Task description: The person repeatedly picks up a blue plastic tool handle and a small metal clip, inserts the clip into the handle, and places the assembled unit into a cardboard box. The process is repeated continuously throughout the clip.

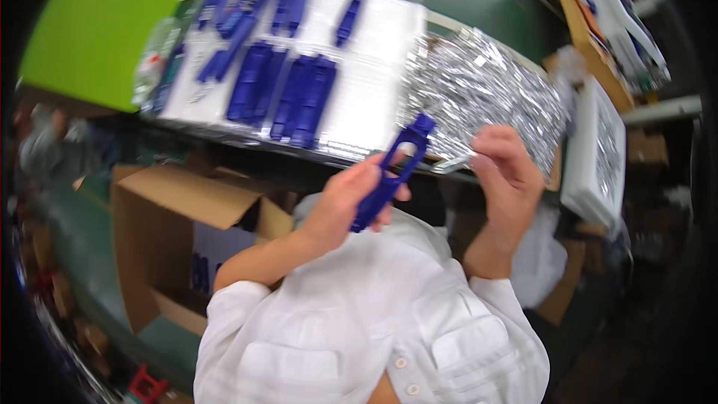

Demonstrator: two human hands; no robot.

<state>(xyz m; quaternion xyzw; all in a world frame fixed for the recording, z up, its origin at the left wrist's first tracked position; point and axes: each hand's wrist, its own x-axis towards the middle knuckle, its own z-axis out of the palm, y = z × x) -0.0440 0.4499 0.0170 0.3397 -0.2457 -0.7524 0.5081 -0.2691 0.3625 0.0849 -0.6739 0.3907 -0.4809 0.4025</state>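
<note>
My left hand [345, 198] is closed around a long dark-blue plastic part [373, 203] with an oval opening near its upper end. The part is tilted, its far end pointing up and to the right. To the right of it, my right hand [510, 172] pinches a small, thin silvery metal strip [452, 165] between thumb and fingertips. The strip points toward the blue part and stays apart from it. Just beyond my right hand lies a heap of shiny metal strips [490, 86] on the table.
A white padded tray [374, 67] bears several blue plastic parts [250, 82] in rows. At the left stands a bright green panel [97, 26]. Below the table edge is an open cardboard box [138, 254]. A white foam box [587, 157] sits at the right.
</note>
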